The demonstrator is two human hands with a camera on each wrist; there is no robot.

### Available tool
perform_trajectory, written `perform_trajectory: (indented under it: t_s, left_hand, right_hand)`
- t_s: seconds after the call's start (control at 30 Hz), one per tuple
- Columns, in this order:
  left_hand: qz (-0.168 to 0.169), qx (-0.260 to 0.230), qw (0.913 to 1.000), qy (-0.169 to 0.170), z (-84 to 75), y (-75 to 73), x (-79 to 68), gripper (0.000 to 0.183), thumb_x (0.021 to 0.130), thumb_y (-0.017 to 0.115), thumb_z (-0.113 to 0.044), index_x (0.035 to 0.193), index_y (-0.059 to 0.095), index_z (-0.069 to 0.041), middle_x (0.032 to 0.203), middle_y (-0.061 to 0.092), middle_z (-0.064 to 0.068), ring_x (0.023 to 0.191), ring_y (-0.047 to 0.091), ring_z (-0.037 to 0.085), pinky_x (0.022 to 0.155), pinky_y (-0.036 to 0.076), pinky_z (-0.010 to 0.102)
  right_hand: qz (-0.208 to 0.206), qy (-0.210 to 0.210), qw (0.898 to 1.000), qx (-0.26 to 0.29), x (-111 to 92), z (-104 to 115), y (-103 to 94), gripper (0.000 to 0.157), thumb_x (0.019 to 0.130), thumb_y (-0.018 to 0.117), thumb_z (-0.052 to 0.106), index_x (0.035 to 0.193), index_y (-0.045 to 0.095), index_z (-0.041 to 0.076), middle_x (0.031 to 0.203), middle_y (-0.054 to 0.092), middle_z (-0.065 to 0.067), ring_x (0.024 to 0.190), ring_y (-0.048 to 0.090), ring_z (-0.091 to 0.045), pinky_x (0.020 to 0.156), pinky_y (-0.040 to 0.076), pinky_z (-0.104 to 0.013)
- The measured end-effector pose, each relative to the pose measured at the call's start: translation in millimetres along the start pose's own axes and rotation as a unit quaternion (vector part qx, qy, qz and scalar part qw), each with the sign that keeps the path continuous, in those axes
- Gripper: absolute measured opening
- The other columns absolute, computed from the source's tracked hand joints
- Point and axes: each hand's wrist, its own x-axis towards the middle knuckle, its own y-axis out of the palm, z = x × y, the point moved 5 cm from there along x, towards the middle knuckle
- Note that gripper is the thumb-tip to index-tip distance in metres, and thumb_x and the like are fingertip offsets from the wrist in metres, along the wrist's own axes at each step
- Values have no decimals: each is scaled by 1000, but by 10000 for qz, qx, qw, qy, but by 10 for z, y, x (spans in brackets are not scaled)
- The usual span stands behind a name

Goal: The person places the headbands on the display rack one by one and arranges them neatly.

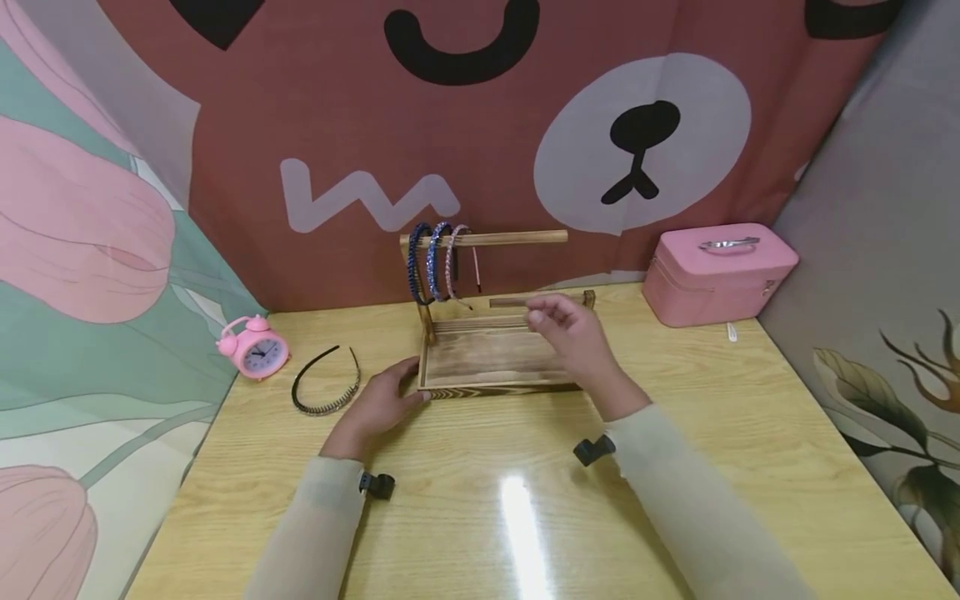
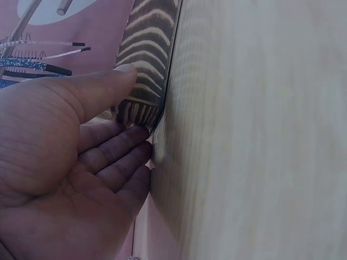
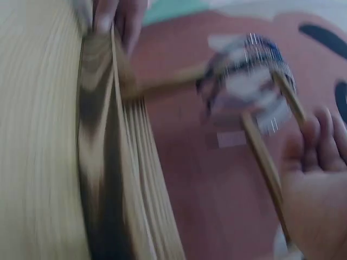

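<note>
A wooden headband stand (image 1: 495, 358) has a tray base and two bars. My left hand (image 1: 381, 410) grips its left front corner, the thumb on the dark-grained front face (image 2: 146, 54) and the fingers at the side. Three braided or glittery headbands, among them a pink one (image 1: 450, 267) and a blue one (image 1: 432, 262), hang on the upper bar (image 1: 525, 237). My right hand (image 1: 573, 337), loosely curled, overlaps the lower bar (image 1: 506, 302); no headband shows in it. A dark headband (image 1: 326, 408) lies on the table left of the stand.
A pink alarm clock (image 1: 258, 350) stands at the table's back left. At the back right is a pink case (image 1: 716, 275), with a small white hair clip (image 1: 732, 332) in front of it. Behind the stand hangs a reddish-brown printed cloth (image 1: 337, 267).
</note>
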Motion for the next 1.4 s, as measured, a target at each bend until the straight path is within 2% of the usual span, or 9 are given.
perform_trajectory:
  t_s: [0.1, 0.23, 0.37, 0.47, 0.63, 1.0, 1.17, 1.27, 1.4]
  left_hand:
    - [9, 44, 10000, -24, -9, 3, -3, 78, 108, 72, -34, 172, 34, -9, 172, 45, 17, 162, 37, 40, 133, 33, 60]
    - [-45, 94, 9999, -34, 6, -16, -9, 78, 108, 72, -34, 172, 35, -9, 172, 45, 17, 162, 38, 40, 133, 33, 60]
    - [-17, 24, 10000, 14, 9, -16, 2, 78, 108, 72, -33, 172, 34, -9, 171, 46, 17, 162, 38, 40, 133, 33, 60]
    - [25, 25, 10000, 64, 11, 8, 12, 78, 108, 72, -34, 171, 34, -8, 170, 47, 18, 161, 39, 40, 132, 34, 60]
    - [32, 78, 9999, 66, 11, 27, 9, 78, 108, 72, -35, 171, 35, -8, 170, 47, 18, 160, 40, 41, 132, 35, 60]
    - [-80, 163, 9998, -53, 45, -69, -38, 78, 109, 71, -35, 171, 33, -6, 166, 52, 17, 157, 45, 42, 129, 38, 63]
    - [-567, 470, 9973, -64, 139, -365, -242, 72, 110, 68, -30, 169, 37, -2, 155, 62, 22, 141, 59, 46, 115, 51, 66]
    - [-905, 921, 9916, -37, 245, -595, -385, 65, 109, 69, -26, 164, 45, 1, 148, 65, 27, 135, 63, 50, 110, 53, 68]
    - [-923, 1340, 9865, -191, 433, -801, -559, 60, 105, 73, -18, 157, 53, 5, 148, 63, 32, 137, 59, 55, 113, 50, 70]
  right_hand:
    - [220, 379, 9958, -807, -167, -157, -341, 28, 107, 74, 20, 128, 73, 2, 110, 74, -7, 98, 68, -16, 82, 59, -23]
    - [453, 1026, 9756, -1888, -303, -432, -697, 45, 105, 77, 26, 144, 66, 4, 131, 74, -16, 117, 70, -28, 100, 62, -37]
    - [654, 1436, 9509, -2664, -405, -685, -874, 59, 103, 80, 26, 151, 60, -1, 137, 71, -23, 127, 68, -39, 111, 57, -55]
    - [790, 1624, 9423, -2818, -468, -827, -901, 59, 100, 83, 27, 146, 63, -3, 129, 73, -21, 121, 70, -38, 106, 59, -53]
    - [942, 1751, 9380, -2841, -512, -956, -899, 60, 98, 85, 30, 143, 64, -3, 122, 73, -16, 115, 70, -31, 98, 60, -44]
    - [1116, 1702, 9400, -2738, -515, -1024, -898, 64, 99, 83, 36, 147, 62, -3, 126, 72, -16, 119, 69, -32, 105, 59, -50]
    - [1111, 1717, 9422, -2652, -495, -1047, -893, 65, 99, 83, 38, 146, 62, -2, 126, 72, -15, 118, 69, -31, 105, 59, -48]
    - [1085, 1735, 9417, -2670, -489, -1035, -910, 64, 99, 83, 38, 146, 62, -2, 126, 72, -15, 117, 69, -31, 103, 59, -47]
    - [1102, 1805, 9405, -2660, -511, -1022, -938, 65, 100, 83, 38, 147, 62, -2, 128, 71, -17, 119, 68, -32, 104, 59, -49]
